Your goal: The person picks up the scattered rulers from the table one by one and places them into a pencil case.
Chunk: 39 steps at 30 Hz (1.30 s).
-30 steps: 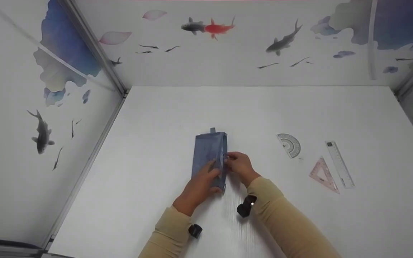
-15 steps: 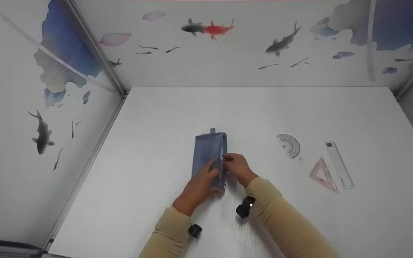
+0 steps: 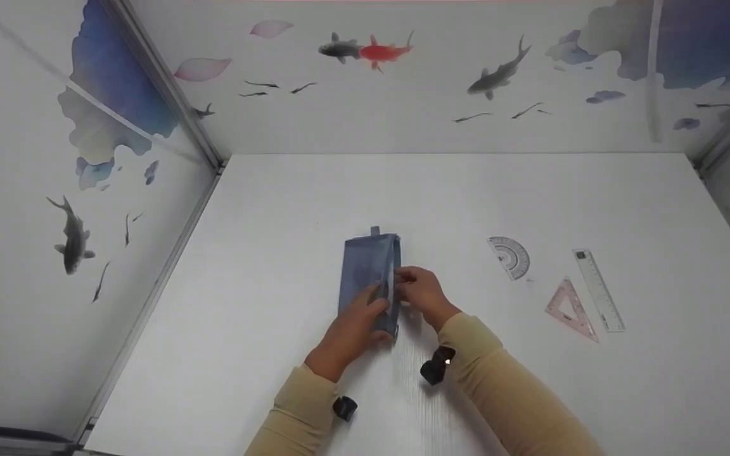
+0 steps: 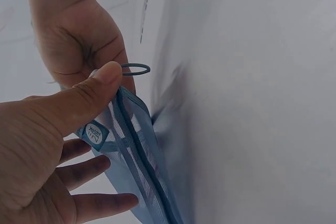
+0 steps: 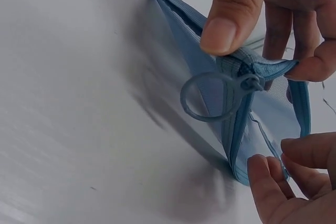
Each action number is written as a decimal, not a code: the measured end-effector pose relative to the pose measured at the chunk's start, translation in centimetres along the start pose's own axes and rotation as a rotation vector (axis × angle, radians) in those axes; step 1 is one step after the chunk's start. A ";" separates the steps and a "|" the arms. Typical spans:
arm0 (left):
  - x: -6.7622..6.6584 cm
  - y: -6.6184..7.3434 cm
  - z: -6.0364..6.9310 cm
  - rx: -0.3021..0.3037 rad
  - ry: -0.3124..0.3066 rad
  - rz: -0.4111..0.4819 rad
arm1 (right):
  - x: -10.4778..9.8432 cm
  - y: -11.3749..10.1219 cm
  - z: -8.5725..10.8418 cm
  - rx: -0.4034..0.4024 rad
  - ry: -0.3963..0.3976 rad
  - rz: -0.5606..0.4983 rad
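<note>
A blue mesh pouch (image 3: 365,263) stands on edge on the white table, its zippered side facing right. My left hand (image 3: 349,329) grips its near end; in the left wrist view, the thumb of that hand (image 4: 47,135) lies over the corner by a round label (image 4: 94,134), other fingers spread beneath. At the pouch's right edge, my right hand (image 3: 425,294) pinches the fabric with thumb and fingertips. In the right wrist view, a ring-shaped zipper pull (image 5: 209,97) hangs at the corner, the pouch mouth gapes, and my right hand (image 5: 299,182) touches its lower rim.
To the right on the table (image 3: 276,253) lie a clear protractor (image 3: 512,258), a pink set square (image 3: 571,308) and a clear ruler (image 3: 599,291). White panels printed with fish (image 3: 498,73) stand at the back and left.
My right hand has shifted slightly along the pouch's right edge, nearer and then away again. The left hand and pouch look nearly still.
</note>
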<state>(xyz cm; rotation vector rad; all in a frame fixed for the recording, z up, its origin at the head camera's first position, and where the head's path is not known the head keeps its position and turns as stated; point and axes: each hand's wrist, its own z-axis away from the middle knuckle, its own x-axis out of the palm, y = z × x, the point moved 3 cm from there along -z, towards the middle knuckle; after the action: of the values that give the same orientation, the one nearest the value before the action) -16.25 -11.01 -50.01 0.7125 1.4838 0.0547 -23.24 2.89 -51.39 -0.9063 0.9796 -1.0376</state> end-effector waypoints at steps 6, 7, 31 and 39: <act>0.0 0.0 0.0 -0.016 0.002 -0.012 | -1.2 0.2 -0.2 -0.036 0.018 0.060; 0.0 0.0 0.0 -0.017 0.003 -0.012 | -1.5 0.2 -0.2 -0.048 0.019 0.074; 0.2 0.2 0.0 -0.025 0.003 -0.059 | -7.2 -0.2 -0.4 -0.203 0.067 0.391; 0.1 0.3 0.2 -0.033 -0.003 -0.051 | -8.3 -0.1 -0.1 -0.260 0.080 0.535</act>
<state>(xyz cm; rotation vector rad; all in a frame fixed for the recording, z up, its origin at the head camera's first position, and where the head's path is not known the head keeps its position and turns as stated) -15.99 -10.83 -49.96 0.6476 1.4947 0.0387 -25.06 10.77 -49.68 -0.7521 1.3542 -0.5015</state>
